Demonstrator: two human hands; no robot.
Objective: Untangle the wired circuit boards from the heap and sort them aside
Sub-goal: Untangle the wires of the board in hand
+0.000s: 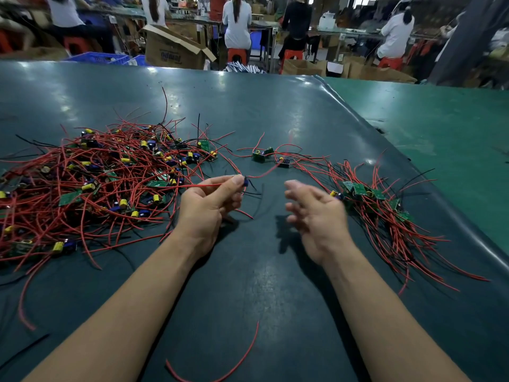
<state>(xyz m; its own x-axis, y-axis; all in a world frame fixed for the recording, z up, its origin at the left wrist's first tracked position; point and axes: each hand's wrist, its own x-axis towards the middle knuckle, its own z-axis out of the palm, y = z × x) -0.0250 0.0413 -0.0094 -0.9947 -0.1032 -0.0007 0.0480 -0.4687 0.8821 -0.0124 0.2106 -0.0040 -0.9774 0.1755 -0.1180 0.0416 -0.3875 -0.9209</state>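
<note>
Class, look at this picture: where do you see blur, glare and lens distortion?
Head view: the right hand is motion-blurred, the left hand sharper; glare patches shine on the table mat; the wide lens bows the mat's far edge; the background workers look soft.

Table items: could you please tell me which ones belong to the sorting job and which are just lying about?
Job: tangled heap; sorted pile; board pinched by left hand; loose boards.
Lying about: stray red wire; cardboard box.

Tangled heap (91, 177) of red-wired green boards at left, sorted pile (385, 210) at right
</note>
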